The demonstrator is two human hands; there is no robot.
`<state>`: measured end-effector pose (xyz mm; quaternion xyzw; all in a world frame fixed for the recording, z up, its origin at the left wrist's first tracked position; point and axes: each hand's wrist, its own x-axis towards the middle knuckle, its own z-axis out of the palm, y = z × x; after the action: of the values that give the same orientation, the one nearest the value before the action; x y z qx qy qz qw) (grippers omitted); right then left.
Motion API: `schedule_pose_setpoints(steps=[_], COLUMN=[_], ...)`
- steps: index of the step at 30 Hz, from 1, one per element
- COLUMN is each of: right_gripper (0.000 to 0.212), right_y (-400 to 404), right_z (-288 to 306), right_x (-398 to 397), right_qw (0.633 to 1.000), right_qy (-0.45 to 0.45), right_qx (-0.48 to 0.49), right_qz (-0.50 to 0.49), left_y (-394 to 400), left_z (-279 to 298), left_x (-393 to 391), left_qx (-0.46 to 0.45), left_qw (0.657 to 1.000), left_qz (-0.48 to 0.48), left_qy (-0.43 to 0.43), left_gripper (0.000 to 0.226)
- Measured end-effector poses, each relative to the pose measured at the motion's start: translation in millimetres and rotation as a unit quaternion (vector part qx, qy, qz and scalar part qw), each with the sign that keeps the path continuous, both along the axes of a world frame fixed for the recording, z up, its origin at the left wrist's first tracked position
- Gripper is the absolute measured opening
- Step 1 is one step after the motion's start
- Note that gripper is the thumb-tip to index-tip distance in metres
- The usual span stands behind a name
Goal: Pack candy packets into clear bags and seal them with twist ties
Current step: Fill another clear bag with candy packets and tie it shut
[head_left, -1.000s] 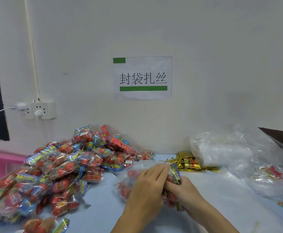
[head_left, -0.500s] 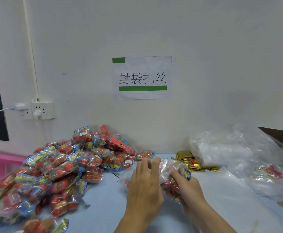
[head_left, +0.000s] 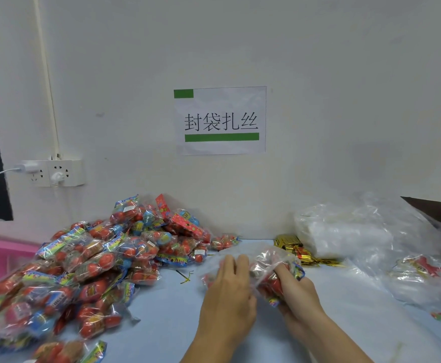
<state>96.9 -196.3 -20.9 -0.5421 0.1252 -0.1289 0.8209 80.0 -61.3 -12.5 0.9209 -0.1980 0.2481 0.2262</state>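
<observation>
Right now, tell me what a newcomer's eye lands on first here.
The big heap of red and blue candy packets fills the table's left side. Dead centre on the wall hangs a white paper sign with green bars. Below it, the left hand and right hand work a crinkly clear plastic bag.

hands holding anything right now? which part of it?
Yes. The right hand grips a clear bag of candy packets, fingers curled round its right side. The left hand lies flat on the bag's left side, fingers straight, pressing rather than gripping.
</observation>
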Motion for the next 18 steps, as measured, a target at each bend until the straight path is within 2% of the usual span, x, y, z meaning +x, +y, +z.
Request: schedule_pose_setpoints(steps=[4,7,9,12,16,18], right_gripper=[0.012,0.009,0.017,0.035,0.039,0.038], right_y=[3,-1,-2,0,4,6], right_z=[2,1,1,5,12,15], right_x=[-2,-1,-2,-7,-10,-12], right_qw=[1.0,0.998,0.998,0.999,1.0,0.999], right_qy=[0.007,0.017,0.021,0.02,0.016,0.004], right_qx=[-0.013,-0.029,-0.034,-0.015,0.014,0.026], right_qz=[0.001,-0.043,-0.051,-0.031,0.01,0.039], left_y=[-2,-4,-6,-8,-5,-2], left_z=[1,3,4,5,6,6], left_x=[0,-5,-11,-14,-11,-5], left_qx=[-0.025,-0.027,-0.027,-0.068,-0.154,-0.156], left_qw=[0.998,0.992,0.981,0.968,0.964,0.973], left_qz=[-0.024,-0.123,-0.191,-0.238,-0.196,-0.146], left_qy=[0.043,0.03,0.01,-0.029,-0.089,-0.088], left_gripper=[0.04,0.032,0.024,0.012,0.019,0.033])
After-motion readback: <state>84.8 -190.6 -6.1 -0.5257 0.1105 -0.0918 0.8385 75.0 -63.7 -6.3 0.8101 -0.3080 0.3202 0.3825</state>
